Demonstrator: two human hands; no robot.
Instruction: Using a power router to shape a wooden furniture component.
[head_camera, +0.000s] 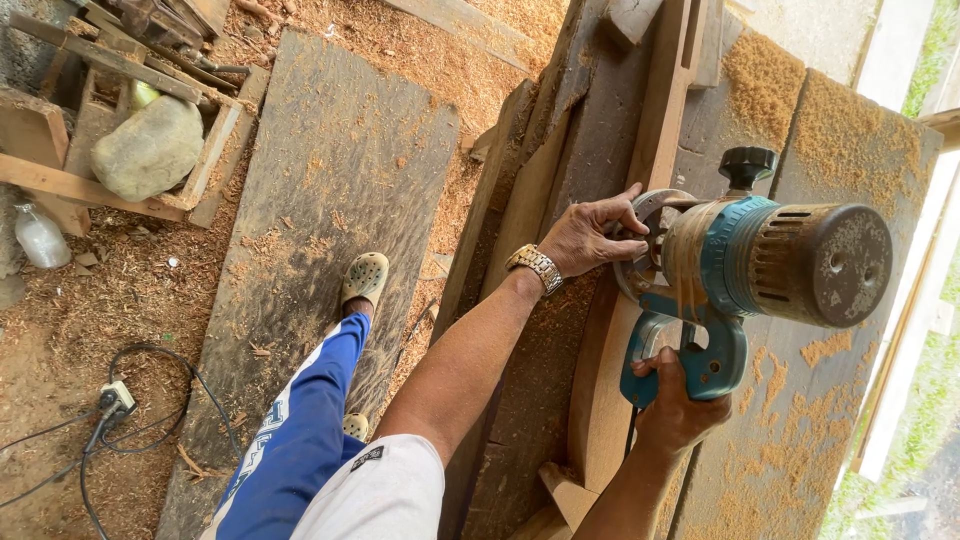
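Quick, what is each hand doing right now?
Left hand: closed on the base of the blue router.
Right hand: closed on the router's handle.

I am seeing a teal and grey router (760, 270) dusted orange-brown, a black knob (747, 163), my gold-silver watch (535, 268), blue trousers (300, 430) striped white, and tan sawdust (850, 140) speckling the grey-brown bench (800, 440).

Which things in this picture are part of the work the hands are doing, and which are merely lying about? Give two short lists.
In use:
- blue router, gripped by the right hand
- left hand at the router's base
- curved wooden piece under the tool
- workbench strewn with sawdust

Lying about:
- large stone
- plastic bottle
- power strip with cables
- floor plank
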